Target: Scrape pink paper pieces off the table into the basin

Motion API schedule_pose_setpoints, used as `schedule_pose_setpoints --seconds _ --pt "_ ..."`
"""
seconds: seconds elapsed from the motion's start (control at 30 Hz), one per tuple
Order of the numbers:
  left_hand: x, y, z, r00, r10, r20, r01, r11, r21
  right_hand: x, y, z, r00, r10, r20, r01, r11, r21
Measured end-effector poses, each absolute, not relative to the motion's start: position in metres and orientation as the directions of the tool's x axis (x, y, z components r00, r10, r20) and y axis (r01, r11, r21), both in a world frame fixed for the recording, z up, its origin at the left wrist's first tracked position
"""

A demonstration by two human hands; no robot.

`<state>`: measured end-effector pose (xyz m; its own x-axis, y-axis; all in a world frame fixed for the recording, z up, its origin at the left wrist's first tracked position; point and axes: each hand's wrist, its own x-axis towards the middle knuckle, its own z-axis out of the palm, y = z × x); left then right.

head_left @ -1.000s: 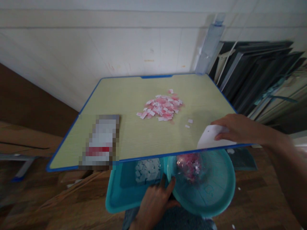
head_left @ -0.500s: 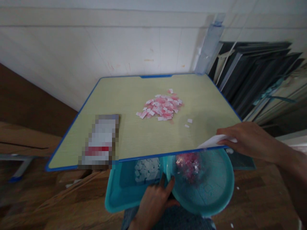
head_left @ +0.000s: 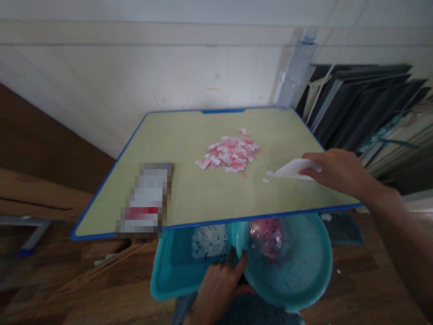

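My right hand (head_left: 341,171) pinches a thin white card (head_left: 292,170), held over the right part of the yellow-green tabletop (head_left: 189,194). The card's tip is by a small white piece, and another piece (head_left: 265,180) lies just below it. A heap of small white and pink pieces (head_left: 232,153) is spread mid-table. Below the front edge, my left hand (head_left: 221,277) grips the left rim of a round teal basin (head_left: 304,293). Inside the basin is a clear bag of pink pieces (head_left: 269,237). Left of it, a rectangular teal tub (head_left: 162,280) holds white pieces (head_left: 209,241).
A blurred-out rectangular object (head_left: 145,198) lies on the table's left side. Behind the right corner, a clear plastic bottle (head_left: 296,74) leans against the white wall (head_left: 169,72). Dark flat panels (head_left: 365,99) are stacked at the right. Cardboard (head_left: 40,194) stands at the left.
My right hand has moved up and left with the card, from the table's front edge to the small loose pieces. My left hand stays at the basin rim.
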<state>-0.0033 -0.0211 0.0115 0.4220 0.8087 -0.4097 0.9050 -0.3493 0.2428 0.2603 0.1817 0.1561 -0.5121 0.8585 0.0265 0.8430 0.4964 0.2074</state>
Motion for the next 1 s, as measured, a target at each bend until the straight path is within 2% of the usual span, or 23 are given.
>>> schedule_pose_setpoints --seconds 0.1,0.3,0.47,0.67,0.83,1.0 --pt "-0.003 -0.021 0.011 0.424 0.813 -0.399 0.903 -0.348 0.252 0.253 0.185 0.154 -0.498 0.866 0.048 0.854 0.48 0.2" --pt "-0.004 -0.021 0.007 0.432 0.805 -0.407 0.9 -0.354 0.255 0.244 0.186 0.154 -0.472 0.881 0.023 0.848 0.446 0.286" --pt "-0.004 -0.022 0.005 0.432 0.81 -0.397 0.9 -0.357 0.25 0.236 0.179 0.154 -0.525 0.851 -0.02 0.811 0.507 0.293" --pt "-0.004 -0.022 0.006 0.43 0.812 -0.396 0.901 -0.359 0.243 0.222 0.163 0.156 -0.633 0.77 -0.077 0.742 0.632 0.223" --pt "-0.003 -0.021 0.009 0.43 0.808 -0.403 0.9 -0.35 0.26 0.228 0.16 0.161 -0.642 0.766 -0.026 0.744 0.631 0.222" --pt "-0.003 -0.021 0.01 0.434 0.806 -0.403 0.898 -0.349 0.269 0.226 0.157 0.159 -0.662 0.745 -0.084 0.725 0.665 0.182"
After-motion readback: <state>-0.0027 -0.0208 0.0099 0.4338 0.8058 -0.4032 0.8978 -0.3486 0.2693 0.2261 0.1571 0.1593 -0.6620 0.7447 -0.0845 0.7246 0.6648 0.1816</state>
